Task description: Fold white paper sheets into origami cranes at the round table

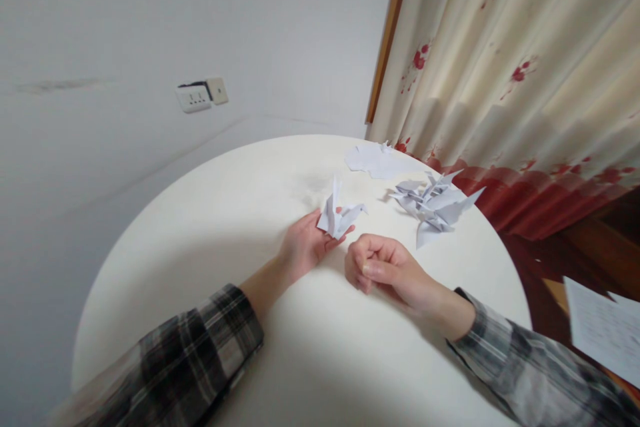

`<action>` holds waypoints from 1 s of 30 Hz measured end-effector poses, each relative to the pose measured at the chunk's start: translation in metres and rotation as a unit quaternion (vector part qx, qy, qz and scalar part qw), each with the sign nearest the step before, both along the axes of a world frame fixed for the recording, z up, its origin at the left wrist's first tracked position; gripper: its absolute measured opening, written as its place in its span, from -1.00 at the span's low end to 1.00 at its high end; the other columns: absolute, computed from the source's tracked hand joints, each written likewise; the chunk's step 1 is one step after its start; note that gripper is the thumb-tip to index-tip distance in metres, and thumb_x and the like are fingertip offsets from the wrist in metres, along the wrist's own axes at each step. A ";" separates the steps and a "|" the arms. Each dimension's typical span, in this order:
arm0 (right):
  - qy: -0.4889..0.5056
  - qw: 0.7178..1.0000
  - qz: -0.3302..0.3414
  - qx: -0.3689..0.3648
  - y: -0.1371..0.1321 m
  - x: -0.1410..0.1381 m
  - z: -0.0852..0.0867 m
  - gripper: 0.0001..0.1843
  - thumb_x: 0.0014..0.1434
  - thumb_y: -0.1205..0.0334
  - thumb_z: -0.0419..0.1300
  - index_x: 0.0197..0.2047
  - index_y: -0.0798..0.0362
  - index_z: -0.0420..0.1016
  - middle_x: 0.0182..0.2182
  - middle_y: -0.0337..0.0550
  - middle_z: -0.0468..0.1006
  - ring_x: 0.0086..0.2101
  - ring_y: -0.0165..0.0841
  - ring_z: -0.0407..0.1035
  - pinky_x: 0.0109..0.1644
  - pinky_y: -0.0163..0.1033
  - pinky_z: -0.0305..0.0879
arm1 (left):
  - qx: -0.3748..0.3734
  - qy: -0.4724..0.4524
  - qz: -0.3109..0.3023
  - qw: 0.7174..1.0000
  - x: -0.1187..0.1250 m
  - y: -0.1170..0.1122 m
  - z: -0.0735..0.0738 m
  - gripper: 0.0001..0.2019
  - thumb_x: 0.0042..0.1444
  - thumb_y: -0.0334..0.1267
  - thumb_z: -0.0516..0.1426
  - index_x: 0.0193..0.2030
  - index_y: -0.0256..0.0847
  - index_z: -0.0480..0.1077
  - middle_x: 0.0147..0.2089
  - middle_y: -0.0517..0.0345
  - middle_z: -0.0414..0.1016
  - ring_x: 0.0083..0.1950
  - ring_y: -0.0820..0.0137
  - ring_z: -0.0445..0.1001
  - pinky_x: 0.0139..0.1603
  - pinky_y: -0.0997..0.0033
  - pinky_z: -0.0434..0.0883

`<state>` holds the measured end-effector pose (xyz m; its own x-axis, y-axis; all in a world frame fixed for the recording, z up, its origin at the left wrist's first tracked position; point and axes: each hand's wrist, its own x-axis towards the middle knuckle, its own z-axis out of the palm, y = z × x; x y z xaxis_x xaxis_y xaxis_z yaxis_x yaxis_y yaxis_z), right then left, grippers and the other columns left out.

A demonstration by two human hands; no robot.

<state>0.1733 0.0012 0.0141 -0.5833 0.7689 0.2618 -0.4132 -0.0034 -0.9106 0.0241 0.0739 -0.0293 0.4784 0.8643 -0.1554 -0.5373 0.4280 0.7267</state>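
Note:
A folded white paper crane (336, 215) rests on the upturned palm and fingers of my left hand (307, 245), which holds it just above the round white table. Its pointed wing stands up, and its bent head points right. Close by on the right, my right hand (383, 267) is curled into a loose fist, thumb against the bent fingers, and nothing shows in it. Beyond my right hand lies a pile of folded white paper cranes (437, 204), their wings overlapping, so single ones are hard to separate.
A flat piece of white paper (377, 160) with uneven edges lies at the far side of the round table (190, 227). Behind are a wall with a socket (194, 98) and a flowered curtain (500, 67). Written sheets (603, 327) lie lower right, off the table.

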 end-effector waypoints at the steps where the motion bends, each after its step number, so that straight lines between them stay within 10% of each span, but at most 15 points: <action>1: 0.004 1.000 0.000 0.004 -0.001 0.000 0.002 -0.80 0.08 0.14 0.20 -0.46 0.07 0.33 -0.64 -0.33 0.31 -0.57 -0.49 0.14 -0.43 -0.34 0.00 | 0.001 -0.002 -0.002 1.000 0.000 0.000 0.000 -0.61 0.18 -0.16 -0.12 0.04 -0.35 0.26 0.01 -0.08 0.40 -0.09 0.23 0.46 0.05 0.15 0.34; 30: 0.076 0.995 0.057 0.016 -0.013 0.000 0.009 -0.90 0.07 0.29 0.21 -0.39 0.10 0.35 -0.56 -0.30 0.35 -0.56 -0.52 0.21 -0.45 -0.36 0.07 | 0.011 -0.052 -0.031 0.998 -0.001 0.003 -0.002 -0.56 0.21 -0.22 -0.16 0.15 -0.42 0.16 0.02 -0.17 0.39 -0.06 0.16 0.44 -0.01 0.16 0.33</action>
<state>0.1735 -0.0115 0.0236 -0.6185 0.6899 0.3761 -0.5441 -0.0308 -0.8384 0.0232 0.0766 -0.0314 0.5440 0.8349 -0.0838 -0.5827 0.4478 0.6782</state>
